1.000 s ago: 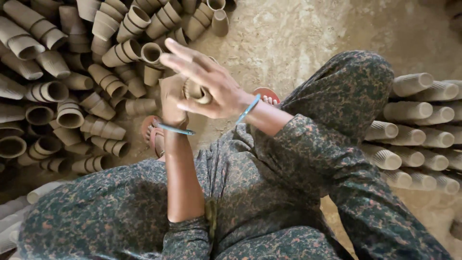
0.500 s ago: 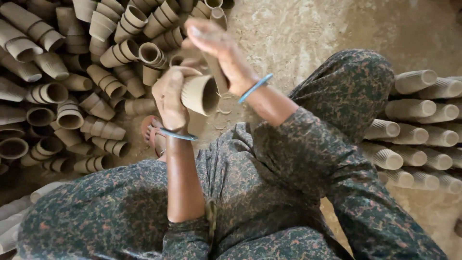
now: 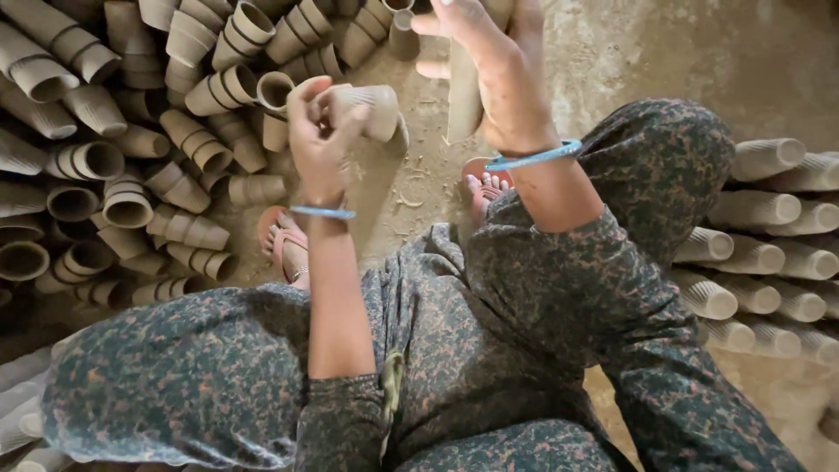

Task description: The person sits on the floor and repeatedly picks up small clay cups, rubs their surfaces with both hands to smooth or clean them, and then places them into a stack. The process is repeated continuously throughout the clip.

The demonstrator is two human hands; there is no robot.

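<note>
Left hand (image 3: 322, 140) clenched around a small grey-brown unfired clay cup (image 3: 371, 109), lifted above the dusty earthen floor (image 3: 612, 61); cup tipped on its side, mouth turned rightward, fingers wrapped over its narrow base end, thumb pressed along the near wall; thin blue bangle (image 3: 323, 212) at that wrist. Right hand (image 3: 494, 74) raised just beside the cup, fingers spread and released, gripping nothing, palm turned down and apart from the cup's rim; another blue bangle (image 3: 535, 156) round its wrist. Below both hands, knees in dark patterned green cloth (image 3: 489, 350), spread wide; two feet in reddish sandals (image 3: 288, 245) planted on the floor between them. Left of the held cup, a loose heap of matching brown clay cups (image 3: 131, 131), many nested in short stacks, lying every way, the nearest just beside the left hand's knuckles. At the right edge, paler clay cups in neat stacked rows (image 3: 769, 236), laid on their sides, well apart from either hand.
</note>
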